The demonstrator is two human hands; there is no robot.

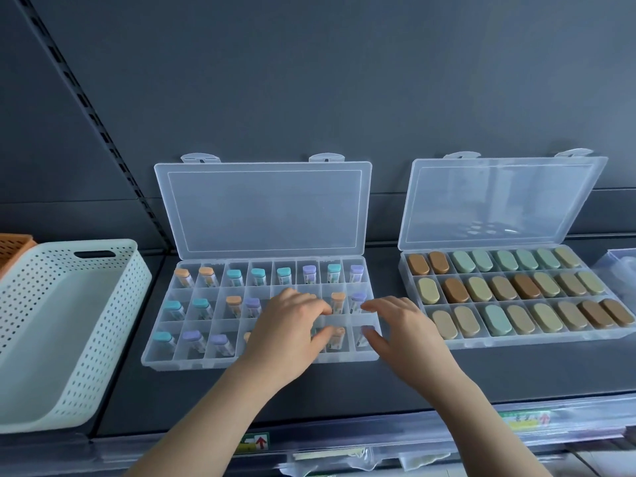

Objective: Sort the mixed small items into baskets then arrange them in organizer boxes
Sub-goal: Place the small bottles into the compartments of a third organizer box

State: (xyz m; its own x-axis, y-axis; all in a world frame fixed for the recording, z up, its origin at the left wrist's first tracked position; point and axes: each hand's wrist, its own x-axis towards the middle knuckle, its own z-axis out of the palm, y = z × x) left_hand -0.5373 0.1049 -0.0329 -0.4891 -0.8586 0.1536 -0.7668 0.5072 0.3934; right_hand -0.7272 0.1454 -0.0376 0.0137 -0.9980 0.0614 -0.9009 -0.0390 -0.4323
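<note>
Label strip [254, 442] fronts the shelf [344, 390]; beyond it the left hand [289, 325] covers the middle cells of the left organizer box [172, 363], thumb against an orange-capped tube [336, 339] in the front row, though I cannot tell whether it pinches it. The right hand [399, 330] hovers slack and empty over the box's right end. Likely risk: a brushing finger knocks the leaning tubes into neighbouring cells, or jolts the propped lid [265, 208] down.
</note>
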